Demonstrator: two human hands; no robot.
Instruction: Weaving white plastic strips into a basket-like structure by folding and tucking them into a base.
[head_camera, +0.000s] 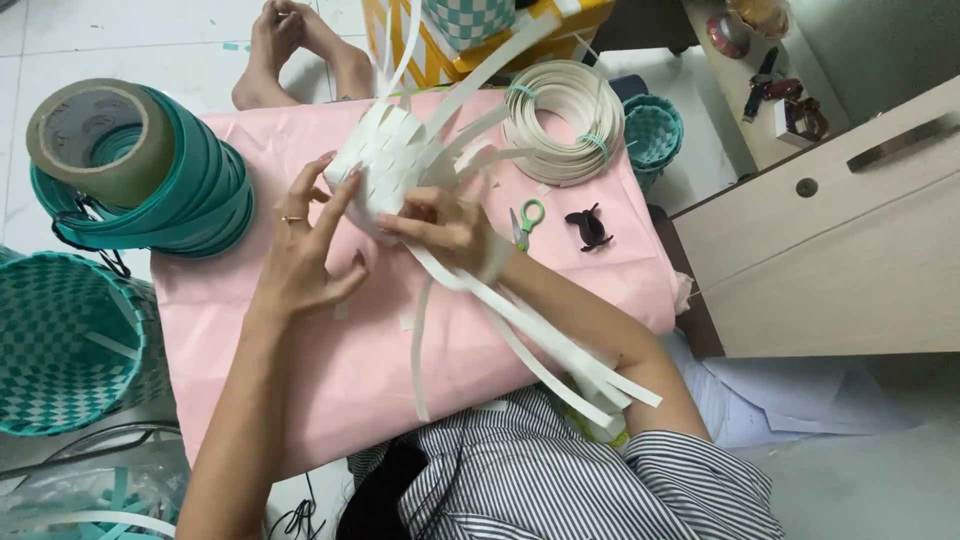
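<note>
The white basket (390, 165) is only partly woven; long strips (540, 350) hang loose. The left hand (305, 245) touches it with spread fingers, and the right hand (450, 225) pinches a strip.

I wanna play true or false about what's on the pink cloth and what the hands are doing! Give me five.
1. Both hands, left hand and right hand, touch the white woven basket. True.
2. The small scissors have red handles. False: green.
3. A coil of cream strips lies on the pink cloth. True.
4. The black hair clip is in the right hand. False: it lies on the cloth.
5. The woven basket at far left is yellow. False: teal and white.
</note>
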